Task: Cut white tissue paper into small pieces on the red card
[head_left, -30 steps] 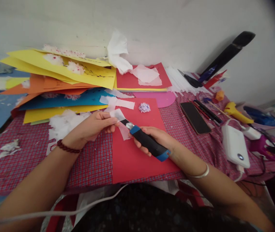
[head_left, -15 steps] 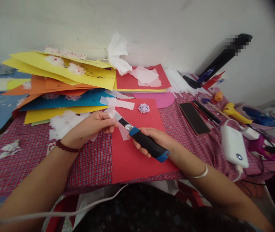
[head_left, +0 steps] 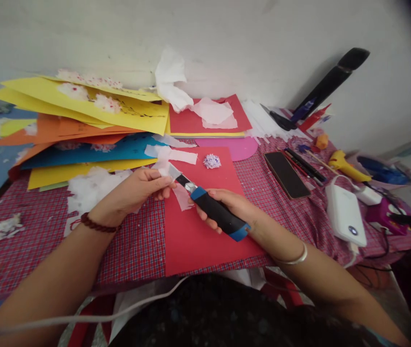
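Fingers of the left hand [head_left: 138,190] pinch a thin white strip of tissue paper [head_left: 171,170] at the narrow end of a black-and-blue plastic-handled utility knife [head_left: 216,208], seemingly to steady the flimsy piece. Wrapped round the knife, the right hand [head_left: 239,205] angles it leftward, likely for control. Beneath lies a flat red paper sheet [head_left: 198,246], with a small round lilac-and-white cluster [head_left: 212,161] near its far edge; farther out, a black rectangular phone [head_left: 287,174] rests on the cloth-covered worktop [head_left: 133,255], probably aside to leave working room
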A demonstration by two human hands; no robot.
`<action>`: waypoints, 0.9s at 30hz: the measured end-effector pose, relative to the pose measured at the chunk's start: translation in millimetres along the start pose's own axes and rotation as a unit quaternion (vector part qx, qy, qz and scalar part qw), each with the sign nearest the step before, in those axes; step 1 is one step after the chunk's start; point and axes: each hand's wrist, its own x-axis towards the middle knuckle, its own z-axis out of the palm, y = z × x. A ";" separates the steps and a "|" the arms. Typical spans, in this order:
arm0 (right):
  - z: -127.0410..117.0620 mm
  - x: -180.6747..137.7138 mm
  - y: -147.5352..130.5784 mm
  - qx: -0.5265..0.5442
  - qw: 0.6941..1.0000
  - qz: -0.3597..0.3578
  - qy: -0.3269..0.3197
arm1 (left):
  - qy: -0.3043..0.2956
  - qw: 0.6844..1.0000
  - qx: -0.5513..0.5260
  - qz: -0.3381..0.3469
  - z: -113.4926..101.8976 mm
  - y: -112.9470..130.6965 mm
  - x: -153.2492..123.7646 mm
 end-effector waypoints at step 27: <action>3.8 1.0 0.1 -0.014 0.999 -0.010 0.032 | 0.118 0.951 -0.284 0.036 26.4 0.5 3.9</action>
